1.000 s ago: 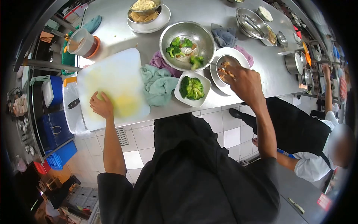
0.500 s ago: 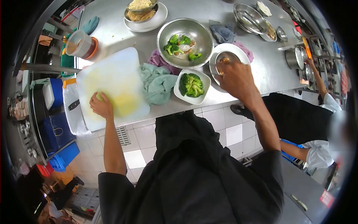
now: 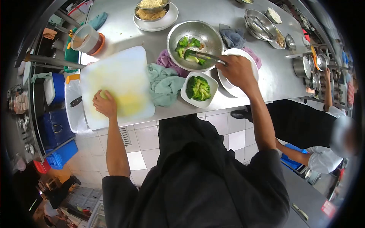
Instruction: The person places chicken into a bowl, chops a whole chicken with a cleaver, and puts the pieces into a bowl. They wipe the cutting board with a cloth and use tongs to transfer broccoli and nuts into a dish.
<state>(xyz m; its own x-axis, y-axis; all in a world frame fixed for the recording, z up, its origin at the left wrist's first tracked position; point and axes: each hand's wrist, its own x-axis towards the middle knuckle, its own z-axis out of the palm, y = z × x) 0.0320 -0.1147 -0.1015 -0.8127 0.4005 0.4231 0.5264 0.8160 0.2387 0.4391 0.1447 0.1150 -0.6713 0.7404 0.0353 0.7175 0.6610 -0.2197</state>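
Observation:
My right hand (image 3: 238, 74) grips dark metal tongs (image 3: 213, 58), whose tips reach among the broccoli florets (image 3: 190, 57) in a wide steel bowl (image 3: 173, 36). Beneath that hand is a white round dish (image 3: 251, 78), its middle partly covered. Below the steel bowl, a square white bowl (image 3: 186, 98) holds a mound of broccoli (image 3: 198, 89). My left hand (image 3: 104, 103) rests on a white cutting board (image 3: 133, 68) stained yellow, fingers bent and somewhat apart; I see nothing held in it.
A crumpled green cloth (image 3: 164, 85) and a purple cloth (image 3: 167, 60) lie beside the board. At the back left stand a plastic tub (image 3: 85, 40) and a plate (image 3: 167, 22) with stacked bowls. Steel bowls (image 3: 258, 22) stand right; a co-worker (image 3: 304, 121) is nearby.
My right hand has moved from the small bowl on the white dish toward the steel bowl, and the tongs now show clearly among the florets. My left hand stays on the board.

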